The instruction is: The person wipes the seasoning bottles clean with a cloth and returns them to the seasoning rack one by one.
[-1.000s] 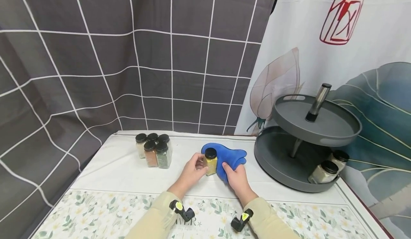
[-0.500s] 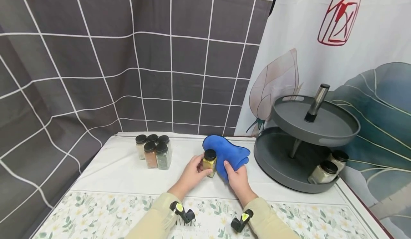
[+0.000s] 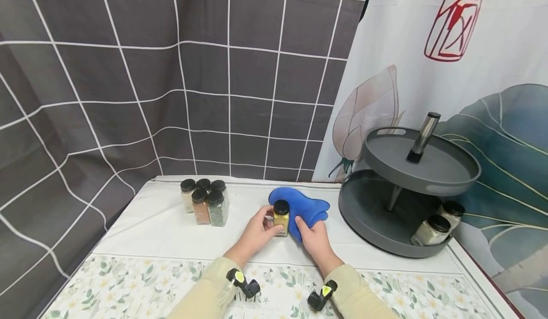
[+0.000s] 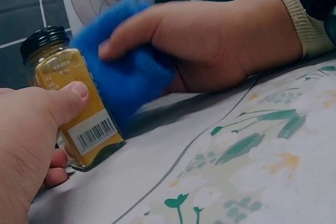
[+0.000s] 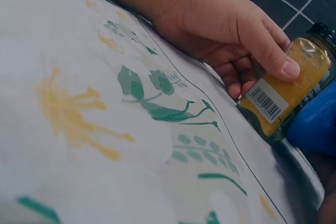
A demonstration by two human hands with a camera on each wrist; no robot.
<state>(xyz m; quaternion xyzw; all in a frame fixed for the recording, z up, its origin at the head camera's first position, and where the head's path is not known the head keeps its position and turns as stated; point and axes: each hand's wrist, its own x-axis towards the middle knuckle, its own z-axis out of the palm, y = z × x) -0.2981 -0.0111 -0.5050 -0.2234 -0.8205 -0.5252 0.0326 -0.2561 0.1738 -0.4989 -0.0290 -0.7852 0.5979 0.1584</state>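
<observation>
My left hand (image 3: 253, 233) grips a glass spice jar (image 3: 280, 223) with a black lid and yellow contents, thumb on one side. In the left wrist view the jar (image 4: 79, 100) leans slightly, and its barcode label faces that camera. A blue cloth (image 3: 299, 204) is pinched in my right hand (image 3: 316, 241), thumb on top, and lies against the jar's right and far sides. The right wrist view shows the jar (image 5: 289, 90) with the cloth (image 5: 315, 121) beside it; only a dark sliver of my right hand appears there.
Several black-lidded spice jars (image 3: 209, 202) stand together at the left on the white tablecloth (image 3: 162, 233). On the right is a two-tier grey round tray (image 3: 368, 228), with two jars (image 3: 431, 231) on its lower tier. A gridded curtain (image 3: 205, 114) hangs behind.
The blue cloth spread up and right half a second ago, and now sits lower and closer to the jar. The jar has turned slightly in my left hand, which stays nearly in place.
</observation>
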